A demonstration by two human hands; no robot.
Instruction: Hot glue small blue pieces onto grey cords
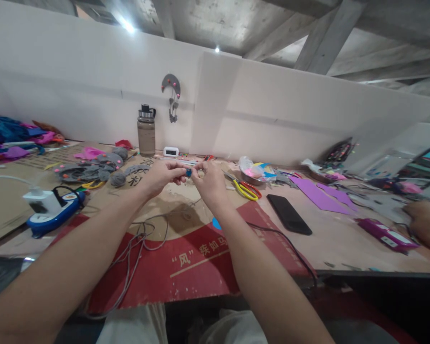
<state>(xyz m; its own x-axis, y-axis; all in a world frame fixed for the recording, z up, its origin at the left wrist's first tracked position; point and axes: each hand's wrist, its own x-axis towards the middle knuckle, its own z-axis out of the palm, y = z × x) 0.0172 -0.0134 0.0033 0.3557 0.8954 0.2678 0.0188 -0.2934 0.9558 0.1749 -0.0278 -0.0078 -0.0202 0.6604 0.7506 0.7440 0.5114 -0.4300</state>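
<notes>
Both my hands are stretched out over the cardboard-covered table (329,239) and meet at its middle. My left hand (162,176) and my right hand (208,180) each pinch a small blue piece (188,173) held between their fingertips. What else the fingers hold is too small to tell. Grey cords (143,239) lie on the table under my forearms. Yellow-handled scissors (246,189) lie just right of my right hand.
A black phone (288,214) lies to the right, with purple felt sheets (318,195) beyond. A grey bottle (146,131) stands at the wall. Grey felt pieces (93,171) and a blue-white power strip (50,208) lie left. Another person's hand (424,223) rests at the far right.
</notes>
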